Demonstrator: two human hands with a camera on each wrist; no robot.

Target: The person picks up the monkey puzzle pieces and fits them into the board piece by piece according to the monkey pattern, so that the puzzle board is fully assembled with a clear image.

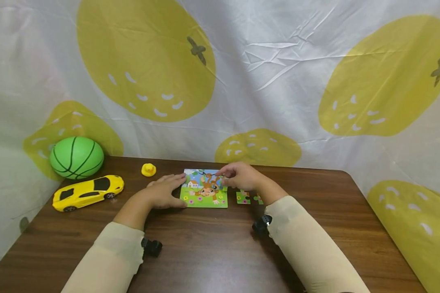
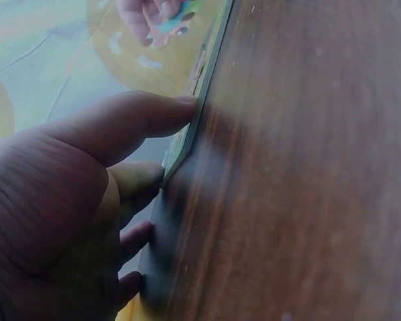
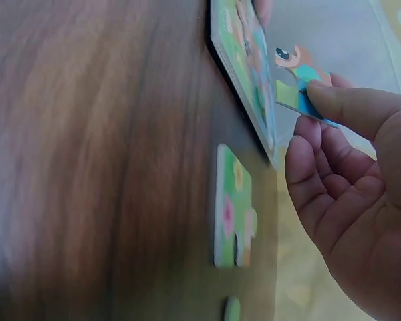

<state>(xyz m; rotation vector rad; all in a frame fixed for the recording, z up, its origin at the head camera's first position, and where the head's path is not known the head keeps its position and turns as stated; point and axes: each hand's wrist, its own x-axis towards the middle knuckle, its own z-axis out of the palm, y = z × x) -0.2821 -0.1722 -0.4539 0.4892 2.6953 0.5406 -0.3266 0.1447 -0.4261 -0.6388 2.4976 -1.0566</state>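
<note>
A square monkey picture puzzle [image 1: 203, 191] lies on the wooden table, showing a house, flowers and blue sky. My left hand [image 1: 166, 190] rests along its left side, thumb and fingers spread, with the thumb tip [image 2: 186, 101] touching the puzzle's edge. Over the puzzle's upper right part, my right hand [image 1: 243, 176] pinches a loose puzzle piece [image 3: 301, 83] between thumb and fingers. That piece is held up off the table and carries a printed eye, blue and green. Just right of the puzzle, beneath my right hand, lies another puzzle piece [image 1: 243, 197] with flowers on green.
One more green piece [image 1: 258, 199] lies partly hidden by my right wrist. To the left are a yellow toy car [image 1: 89, 193], a green ball [image 1: 77, 158] and a yellow rubber duck [image 1: 148, 169]. A lemon-patterned curtain [image 1: 264, 101] hangs behind the table.
</note>
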